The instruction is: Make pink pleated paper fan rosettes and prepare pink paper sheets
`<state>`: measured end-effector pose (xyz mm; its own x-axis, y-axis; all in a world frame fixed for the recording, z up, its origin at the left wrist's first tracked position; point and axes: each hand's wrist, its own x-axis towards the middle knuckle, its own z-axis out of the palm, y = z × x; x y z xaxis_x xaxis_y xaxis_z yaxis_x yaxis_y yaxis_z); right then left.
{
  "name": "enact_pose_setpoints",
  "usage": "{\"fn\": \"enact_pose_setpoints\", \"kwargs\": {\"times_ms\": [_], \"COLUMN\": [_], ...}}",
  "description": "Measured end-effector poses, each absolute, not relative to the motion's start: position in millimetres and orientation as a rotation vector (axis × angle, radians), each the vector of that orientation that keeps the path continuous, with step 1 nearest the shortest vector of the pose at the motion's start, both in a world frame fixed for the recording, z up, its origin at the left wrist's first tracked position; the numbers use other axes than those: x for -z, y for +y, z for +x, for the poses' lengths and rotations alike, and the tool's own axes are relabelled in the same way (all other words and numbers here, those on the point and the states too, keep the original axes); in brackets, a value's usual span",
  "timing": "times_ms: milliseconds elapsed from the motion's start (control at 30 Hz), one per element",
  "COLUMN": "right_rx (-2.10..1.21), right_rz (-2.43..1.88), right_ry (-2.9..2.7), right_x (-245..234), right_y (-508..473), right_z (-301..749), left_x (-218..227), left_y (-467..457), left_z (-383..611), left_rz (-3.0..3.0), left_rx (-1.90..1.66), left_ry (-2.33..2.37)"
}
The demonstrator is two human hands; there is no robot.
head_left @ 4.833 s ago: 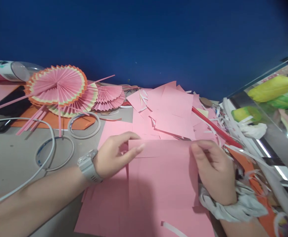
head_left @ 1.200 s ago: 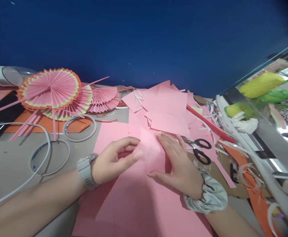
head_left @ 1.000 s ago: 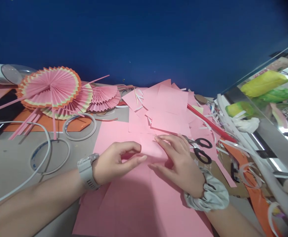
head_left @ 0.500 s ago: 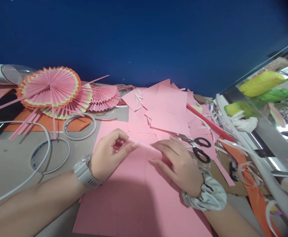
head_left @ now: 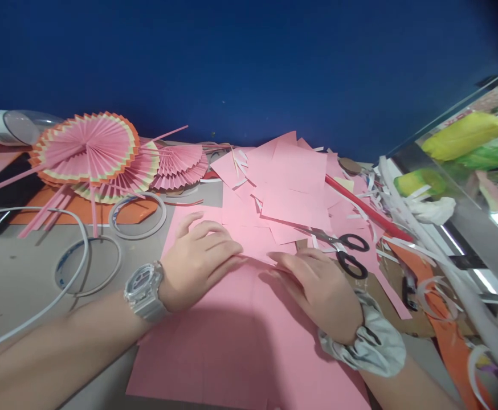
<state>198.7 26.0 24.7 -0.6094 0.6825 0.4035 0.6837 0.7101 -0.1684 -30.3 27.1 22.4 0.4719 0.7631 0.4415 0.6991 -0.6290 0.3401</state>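
A narrow edge of folded or rolled pink paper (head_left: 257, 261) spans the gap between my hands. My left hand (head_left: 204, 259), with a clear watch on the wrist, has its fingers closed over the paper's left end. At the other end, my right hand (head_left: 313, 287) pinches the paper between thumb and fingers; a grey scrunchie circles this wrist. Both hands hide most of the piece. Beneath them lie large pink sheets (head_left: 206, 353). Black-handled scissors (head_left: 351, 253) rest just beyond my right hand, their blades partly over pink paper.
Pleated paper fans (head_left: 89, 148) with pink sticks lie at the back left. Two tape rolls (head_left: 161, 222) and a white cable (head_left: 52, 307) are on the left. Loose pink sheets (head_left: 296, 182) and scraps are piled against the blue partition (head_left: 249, 68). Orange strips (head_left: 449, 341) lie right.
My left hand has turned over, palm downward, its fingers now covering the paper's end. The paper between the hands shows as a thinner edge. My right hand has shifted slightly right.
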Motion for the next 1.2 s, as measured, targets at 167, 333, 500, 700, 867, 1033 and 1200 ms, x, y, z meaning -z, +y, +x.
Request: {"fn": "enact_pose_setpoints", "kwargs": {"times_ms": [167,333,500,700,867,1033,1200], "right_rx": [-0.245,-0.609,-0.535,-0.108,-0.110,0.005,-0.035], "right_rz": [-1.260,-1.386,-1.350,-1.071,-0.905,-0.983,-0.997], "right_ry": [-2.368,-2.329,-2.423,-2.558,-2.583,-2.561,-2.491], "right_x": [-28.1,-30.0,-26.5,-21.3,-19.8,-25.1,-31.9], "right_y": [26.2,28.8,30.9,25.8,22.5,28.1,37.7], "right_z": [206.7,209.9,206.3,194.2,189.2,194.7,211.4], "left_x": [-23.6,-23.9,-20.8,-15.8,-16.7,-16.7,-18.1], "left_y": [34.1,40.6,37.6,24.1,22.3,28.1,35.5], "left_z": [-29.7,-30.5,-29.0,-18.8,-15.2,-20.8,-28.4], "left_rz": [2.300,2.157,2.320,2.825,2.813,2.638,2.291], "left_rx": [-0.749,-0.761,-0.672,-0.615,-0.672,-0.658,-0.765], "left_ry": [1.194,1.167,1.272,1.260,1.148,1.200,1.251]}}
